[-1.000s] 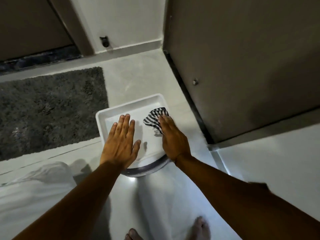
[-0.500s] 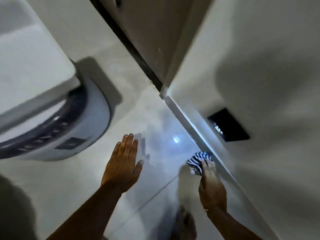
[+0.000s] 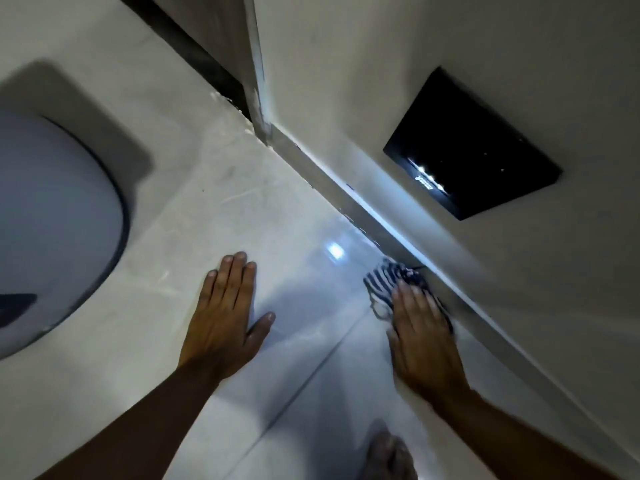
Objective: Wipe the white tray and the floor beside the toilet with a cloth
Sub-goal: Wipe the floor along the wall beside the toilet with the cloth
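Observation:
My right hand presses a black-and-white striped cloth flat on the pale glossy floor, right against the skirting of the wall on the right. Only the cloth's far end shows beyond my fingers. My left hand lies flat on the floor with its fingers together and the thumb spread, holding nothing. The white toilet with a dark rim curves in at the left edge, well left of both hands. The white tray is out of view.
A wall runs diagonally along the right with a black rectangular panel set in it. A dark door gap sits at the top middle. My bare foot stands on the floor near the bottom edge.
One second ago both hands were on the white tray. The view then swung to the floor beside the toilet, and the right hand now rubs the cloth along the skirting.

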